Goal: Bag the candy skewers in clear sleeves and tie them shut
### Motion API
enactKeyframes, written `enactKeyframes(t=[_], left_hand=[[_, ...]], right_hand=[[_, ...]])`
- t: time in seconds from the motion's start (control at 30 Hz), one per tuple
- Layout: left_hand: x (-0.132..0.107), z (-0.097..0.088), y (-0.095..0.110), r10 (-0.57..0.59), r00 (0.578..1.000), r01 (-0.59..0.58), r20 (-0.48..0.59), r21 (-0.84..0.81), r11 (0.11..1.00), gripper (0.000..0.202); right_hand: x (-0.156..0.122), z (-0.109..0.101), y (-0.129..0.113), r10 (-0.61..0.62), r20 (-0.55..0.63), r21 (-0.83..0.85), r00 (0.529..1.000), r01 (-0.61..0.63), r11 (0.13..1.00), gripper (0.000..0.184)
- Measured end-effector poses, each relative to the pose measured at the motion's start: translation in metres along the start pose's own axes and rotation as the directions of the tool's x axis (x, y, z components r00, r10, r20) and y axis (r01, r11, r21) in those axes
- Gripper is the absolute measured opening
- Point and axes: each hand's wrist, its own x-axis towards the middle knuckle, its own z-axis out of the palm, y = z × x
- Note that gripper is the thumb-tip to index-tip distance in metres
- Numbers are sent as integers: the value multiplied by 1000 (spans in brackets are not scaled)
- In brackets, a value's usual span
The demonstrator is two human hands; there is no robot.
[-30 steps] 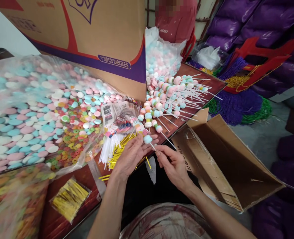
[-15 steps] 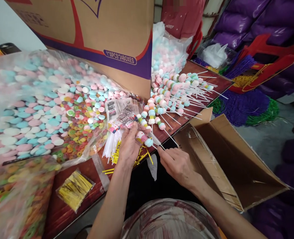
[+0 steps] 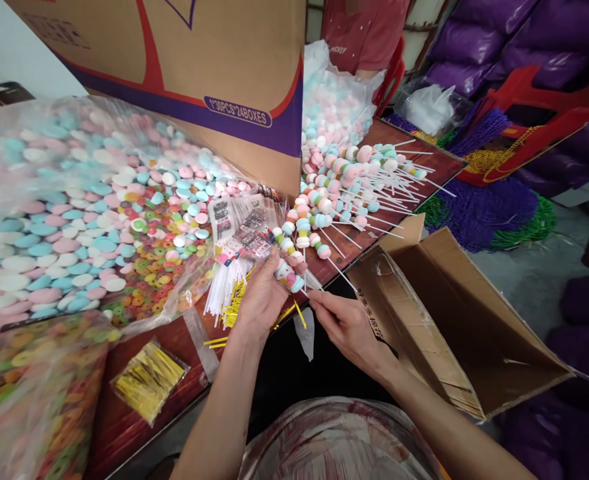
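The left grip (image 3: 262,293) cupped the sweets of a skewer (image 3: 291,279) while the right grip (image 3: 342,319) pinched its stick.
Far left of the left grip lay a bag of rings (image 3: 69,393) and, just beyond, a larger bag of pastel sweets (image 3: 49,267); nearer it, a packet of gold ties (image 3: 149,381) lay on the worktop (image 3: 117,437). A carton (image 3: 199,67) stood well beyond the left grip, with wrappers (image 3: 247,227), white sticks (image 3: 218,293) and loose ties (image 3: 234,300) just beside it. The skewer sat between the grips, in what looked like printed film; how far that covered the sweets could not be told. More skewers (image 3: 347,193) lay beyond both grips, sticks mostly pointing right. Just right of the right grip was an open box (image 3: 424,320); well beyond, purple beads (image 3: 499,210) hung by a red stool (image 3: 524,127).
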Motion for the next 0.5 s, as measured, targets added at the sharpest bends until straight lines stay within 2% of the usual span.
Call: enactKeyframes(t=[0.07, 0.13, 0.2, 0.27, 0.37, 0.43, 0.5], left_hand=[[2, -1, -1, 22, 999, -24, -47, -45, 999, 20], [3, -1, -5, 97, 990, -105, -99, -89, 990, 19], [4, 0, -9, 165, 979, -178, -117, -110, 978, 18], [3, 1, -13, 194, 976, -204, -95, -105, 973, 20], [0, 0, -16, 201, 978, -204, -56, -57, 977, 22], [-1, -1, -16, 198, 980, -198, -20, -22, 980, 22], [-2, -3, -16, 191, 981, -190, 29, -11, 982, 21]], right_hand=[[-1, -1, -8, 188, 63, 277, 980, -198, 940, 24], [-4, 0, -17, 344, 144, 474, 928, -369, 799, 26], [-6, 3, -24, 444, 182, 585, 877, -460, 668, 29], [-5, 7, -26, 488, 176, 633, 855, -478, 609, 32], [-1, 11, -22, 479, 145, 634, 866, -453, 626, 32], [2, 14, -17, 443, 99, 590, 891, -411, 694, 30], [5, 17, -14, 373, 14, 494, 928, -330, 804, 27]])
